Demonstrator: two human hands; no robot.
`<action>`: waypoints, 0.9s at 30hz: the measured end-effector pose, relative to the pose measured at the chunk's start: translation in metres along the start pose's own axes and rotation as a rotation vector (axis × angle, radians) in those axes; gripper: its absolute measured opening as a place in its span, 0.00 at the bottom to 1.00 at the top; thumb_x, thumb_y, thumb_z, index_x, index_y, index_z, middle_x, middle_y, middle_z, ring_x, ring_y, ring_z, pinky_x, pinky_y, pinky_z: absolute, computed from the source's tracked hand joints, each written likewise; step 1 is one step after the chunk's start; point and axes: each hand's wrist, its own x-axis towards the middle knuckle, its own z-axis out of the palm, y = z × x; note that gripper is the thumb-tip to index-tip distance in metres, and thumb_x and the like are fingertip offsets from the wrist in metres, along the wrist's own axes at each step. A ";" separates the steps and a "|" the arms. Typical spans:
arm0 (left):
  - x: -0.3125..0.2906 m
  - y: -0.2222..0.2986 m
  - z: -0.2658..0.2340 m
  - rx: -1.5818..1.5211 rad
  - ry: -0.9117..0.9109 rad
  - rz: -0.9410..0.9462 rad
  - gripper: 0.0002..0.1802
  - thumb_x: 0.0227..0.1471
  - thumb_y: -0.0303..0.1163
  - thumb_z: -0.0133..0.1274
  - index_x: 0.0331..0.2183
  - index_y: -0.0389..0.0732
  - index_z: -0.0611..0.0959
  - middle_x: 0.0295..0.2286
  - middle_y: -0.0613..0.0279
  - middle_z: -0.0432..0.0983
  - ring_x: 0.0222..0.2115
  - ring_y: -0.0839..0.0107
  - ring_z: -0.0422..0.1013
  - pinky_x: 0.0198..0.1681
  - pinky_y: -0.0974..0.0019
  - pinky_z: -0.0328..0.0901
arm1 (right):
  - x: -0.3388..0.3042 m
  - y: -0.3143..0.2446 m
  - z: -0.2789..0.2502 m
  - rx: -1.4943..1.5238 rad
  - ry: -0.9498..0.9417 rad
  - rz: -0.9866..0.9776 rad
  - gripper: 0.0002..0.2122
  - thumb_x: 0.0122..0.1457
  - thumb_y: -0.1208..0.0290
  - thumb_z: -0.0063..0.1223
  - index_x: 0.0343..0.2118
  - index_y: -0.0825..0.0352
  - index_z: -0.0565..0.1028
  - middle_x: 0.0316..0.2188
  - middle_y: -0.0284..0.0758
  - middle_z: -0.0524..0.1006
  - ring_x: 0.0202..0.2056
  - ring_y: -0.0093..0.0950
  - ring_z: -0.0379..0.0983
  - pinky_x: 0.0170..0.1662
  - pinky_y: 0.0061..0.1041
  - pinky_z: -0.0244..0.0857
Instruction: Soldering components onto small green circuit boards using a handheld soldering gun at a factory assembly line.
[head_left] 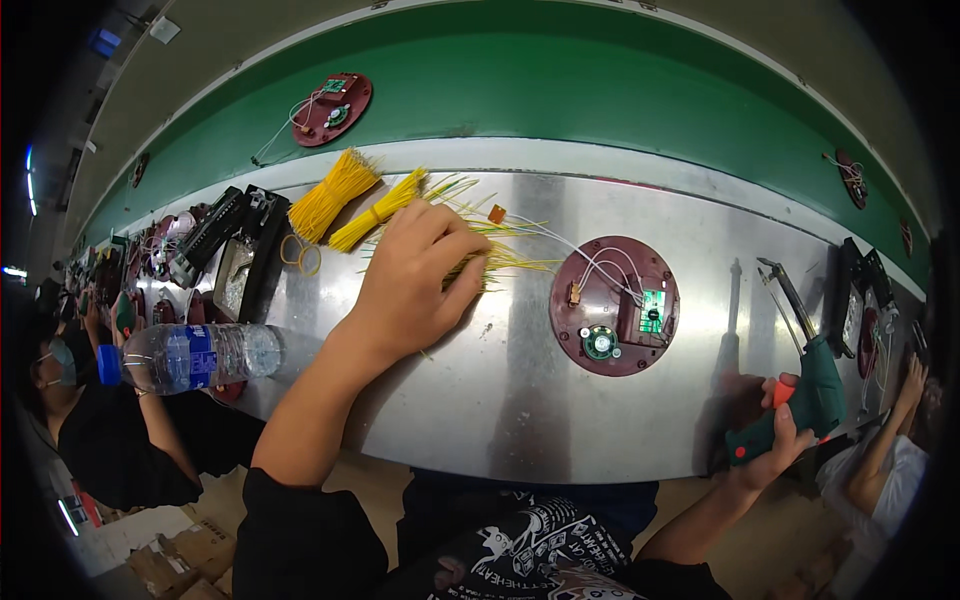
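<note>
My left hand (415, 280) is over a loose spread of thin yellow wires (520, 262), its fingers curled in a pinch on some of them. The fingertips are partly hidden. Beside it lie two tied bundles of yellow wire (335, 197). In my right hand (783, 445) is a green soldering gun (822, 385), its tip raised and pointing away from me, a finger by the red trigger. Between my hands a round maroon cover (580, 340) lies on the metal bench, bearing a small green circuit board, a round speaker and white leads. A small orange-brown piece (496, 214) rests near the wires.
A water bottle (200, 356) lies on its side at left, near black trays (250, 245) and more maroon parts. Beyond the bench runs a green conveyor belt (560, 90) carrying further covers (335, 108). Black holders (850, 300) stand at right. Co-workers sit on both sides.
</note>
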 end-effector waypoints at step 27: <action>-0.001 0.028 -0.004 -0.279 0.282 -0.099 0.02 0.58 0.21 0.54 0.36 0.34 0.79 0.27 0.57 0.74 0.28 0.60 0.72 0.36 0.64 0.67 | 0.001 -0.001 0.010 0.178 0.121 0.015 0.17 0.57 0.73 0.53 0.47 0.78 0.72 0.38 0.40 0.76 0.36 0.26 0.70 0.44 0.27 0.64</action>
